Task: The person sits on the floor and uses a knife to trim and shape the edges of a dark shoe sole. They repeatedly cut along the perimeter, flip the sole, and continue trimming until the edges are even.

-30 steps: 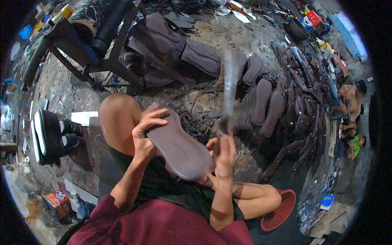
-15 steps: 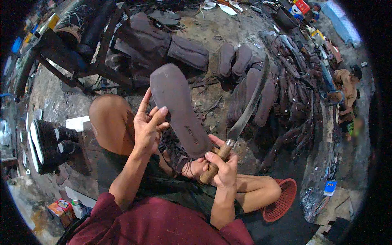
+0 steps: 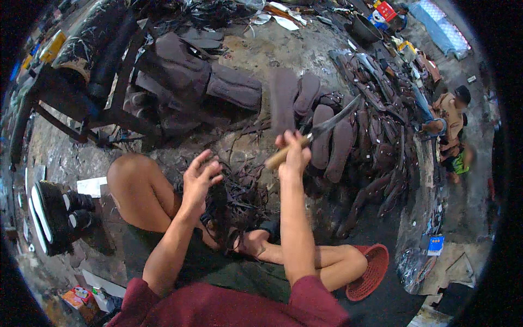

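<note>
My right hand (image 3: pixel 294 155) reaches forward, closed round the wooden handle of a long curved knife (image 3: pixel 333 121) whose blade slants to the far right. A dark brown shoe sole (image 3: pixel 283 98), slightly blurred, stretches away from the same fingers; its near end meets them, but whether they still pinch it is hidden. It lies alongside another brown sole (image 3: pixel 308 94). My left hand (image 3: pixel 200 182) is raised over my lap, empty, fingers spread and curled. Beneath and between the hands lie dark strips of offcuts (image 3: pixel 242 185).
Brown moulded sheets (image 3: pixel 234 87) lie ahead, beside a black metal frame (image 3: pixel 103 106). A large heap of dark trimmings (image 3: pixel 381 120) spreads to the right. A red basket (image 3: pixel 370 272) sits by my right knee, black sandals (image 3: pixel 52 215) at the left. Another person (image 3: pixel 449 117) is at the far right.
My right hand has carried the sole and knife forward, away from my lap, to the soles on the floor. My left hand has come off the sole. The view has shifted slightly.
</note>
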A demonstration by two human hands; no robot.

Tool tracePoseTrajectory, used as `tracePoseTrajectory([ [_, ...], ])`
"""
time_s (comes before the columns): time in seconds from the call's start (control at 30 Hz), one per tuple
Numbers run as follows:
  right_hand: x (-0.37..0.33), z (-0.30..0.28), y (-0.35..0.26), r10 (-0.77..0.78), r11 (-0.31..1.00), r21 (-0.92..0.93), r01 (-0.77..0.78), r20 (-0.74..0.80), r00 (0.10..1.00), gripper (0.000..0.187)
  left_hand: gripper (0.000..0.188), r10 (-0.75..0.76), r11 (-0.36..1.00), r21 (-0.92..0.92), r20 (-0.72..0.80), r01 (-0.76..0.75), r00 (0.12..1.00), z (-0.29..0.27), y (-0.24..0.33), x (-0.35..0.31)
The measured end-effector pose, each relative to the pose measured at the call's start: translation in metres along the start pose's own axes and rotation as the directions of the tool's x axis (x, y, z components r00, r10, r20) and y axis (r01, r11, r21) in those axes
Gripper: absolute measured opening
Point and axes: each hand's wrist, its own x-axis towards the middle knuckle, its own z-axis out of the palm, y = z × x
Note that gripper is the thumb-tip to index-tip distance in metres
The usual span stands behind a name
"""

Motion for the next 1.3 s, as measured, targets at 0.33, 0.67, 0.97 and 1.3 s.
tracePoseTrajectory([
  [0.33,0.172,0.058,0.050,-0.039,0.999,-0.049,0.024,-0.334,0.942,0.033,0.052,0.002,0.985,0.173,0.092,-0.018,0.996,0.015,-0.012,0.008],
  [0.67,0.126,0.060,0.152,-0.207,0.811,-0.535,0.235,0.113,0.972,0.031,0.036,0.012,0.975,0.223,0.007,-0.014,1.000,0.015,-0.013,0.018],
  [0.97,0.155,0.094,0.174,-0.060,0.819,-0.574,0.016,-0.058,0.997,0.024,0.033,0.093,0.956,0.281,-0.031,-0.080,0.995,0.013,-0.021,0.026],
  [1.3,0.021,0.070,0.108,0.195,0.971,0.108,-0.215,0.172,0.966,0.021,0.070,0.681,0.506,0.733,-0.016,-0.455,0.732,0.018,0.001,0.018],
])
